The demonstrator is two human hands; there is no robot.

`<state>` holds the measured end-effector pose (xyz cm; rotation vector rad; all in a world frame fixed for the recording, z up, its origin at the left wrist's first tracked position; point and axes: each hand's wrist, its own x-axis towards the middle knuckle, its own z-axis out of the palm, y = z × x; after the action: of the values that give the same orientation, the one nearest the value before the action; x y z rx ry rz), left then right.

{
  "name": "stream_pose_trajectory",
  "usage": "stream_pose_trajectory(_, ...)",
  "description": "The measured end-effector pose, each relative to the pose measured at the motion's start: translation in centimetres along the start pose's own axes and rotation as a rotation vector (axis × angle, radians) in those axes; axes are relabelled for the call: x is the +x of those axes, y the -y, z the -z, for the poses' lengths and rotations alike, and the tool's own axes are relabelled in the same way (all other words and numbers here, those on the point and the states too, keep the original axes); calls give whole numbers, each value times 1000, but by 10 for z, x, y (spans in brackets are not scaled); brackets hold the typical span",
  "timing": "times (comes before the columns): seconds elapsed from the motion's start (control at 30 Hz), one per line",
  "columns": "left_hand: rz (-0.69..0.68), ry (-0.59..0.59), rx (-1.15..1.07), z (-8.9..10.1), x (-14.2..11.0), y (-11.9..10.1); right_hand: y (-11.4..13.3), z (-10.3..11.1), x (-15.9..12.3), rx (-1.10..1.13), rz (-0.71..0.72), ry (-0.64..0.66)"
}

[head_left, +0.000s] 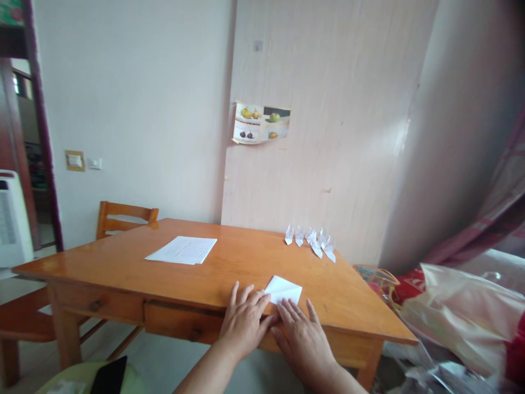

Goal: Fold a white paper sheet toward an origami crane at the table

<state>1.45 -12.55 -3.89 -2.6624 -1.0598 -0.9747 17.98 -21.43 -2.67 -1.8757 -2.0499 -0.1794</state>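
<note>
A sheet of white paper [284,289], folded into a small pointed shape with a crease across it, lies flat at the front edge of the wooden table [241,257]. My left hand [245,317] rests at its left side, fingers spread, the index fingertip touching the paper's edge. On the paper's lower part lie the outstretched fingers of my right hand [301,334]. Both thumbs are near the table's front edge, close to each other. The paper's near edge is partly hidden by my fingers.
Several folded white paper figures [311,239] stand at the table's far right. A stack of lined, written sheets [182,250] lies on the left. A wooden chair [125,216] stands behind, a drawer [184,322] sits under the tabletop, and plastic bags [467,312] are heaped at right.
</note>
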Motion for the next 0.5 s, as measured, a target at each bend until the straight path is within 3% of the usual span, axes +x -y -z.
stream_pose_trajectory(0.5, -3, -11, 13, 0, -2, -1, -3, -3, -4, 25, -19, -49)
